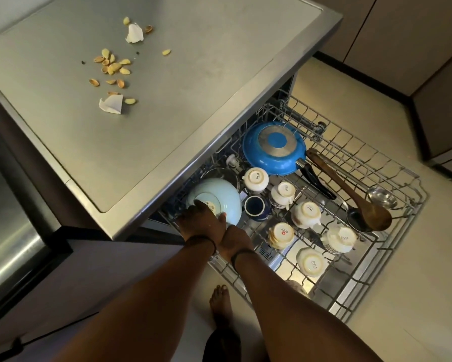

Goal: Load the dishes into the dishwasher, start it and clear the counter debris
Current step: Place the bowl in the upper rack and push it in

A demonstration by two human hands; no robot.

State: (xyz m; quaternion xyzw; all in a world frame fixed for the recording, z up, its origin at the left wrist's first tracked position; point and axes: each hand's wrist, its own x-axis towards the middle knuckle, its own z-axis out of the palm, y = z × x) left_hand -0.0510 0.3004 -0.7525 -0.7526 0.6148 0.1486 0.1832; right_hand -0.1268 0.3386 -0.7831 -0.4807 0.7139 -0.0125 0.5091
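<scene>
Pale blue bowl [215, 198] set inverted at near-left of pulled-out rack [392, 205], prob. for drainage, steadied by left hand [201, 220], fingers spread on base; right hand [235, 237] fingers hidden; shells [112, 67] left on worktop [193, 74].

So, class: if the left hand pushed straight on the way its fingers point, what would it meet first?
The left hand already touches the upturned pale blue bowl; that comes first, probably.
</scene>
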